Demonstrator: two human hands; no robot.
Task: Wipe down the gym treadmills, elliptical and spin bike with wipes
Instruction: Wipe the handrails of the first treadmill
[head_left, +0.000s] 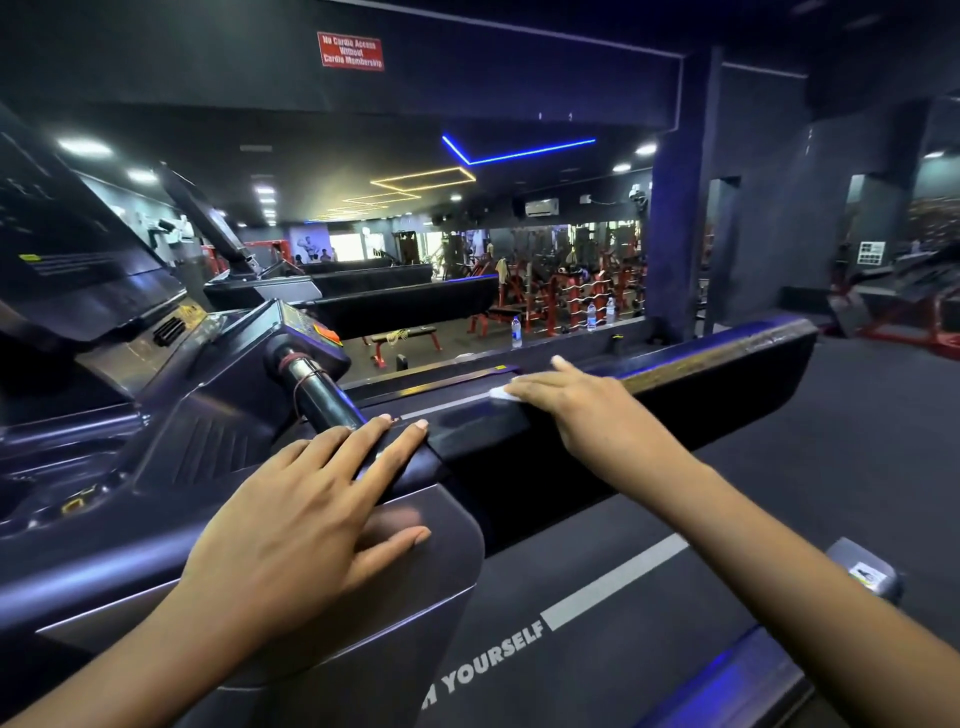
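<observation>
Left hand bare, right hand bare, forearms uncovered as far as the picture's lower edge, bare wrists, slender fingers, short rounded trimmed nails

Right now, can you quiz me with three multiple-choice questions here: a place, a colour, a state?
1. Where is the wipe? A on the belt; B under the right hand on the side rail; C on the screen.
2. Colour of the wall sign? A green; B yellow; C red.
3. The left hand is: A flat on the treadmill; B a fist; C holding a bottle.
Answers: B, its white edge shows beneath that hand; C, red with white lettering; A, it lies straight-fingered.
</observation>
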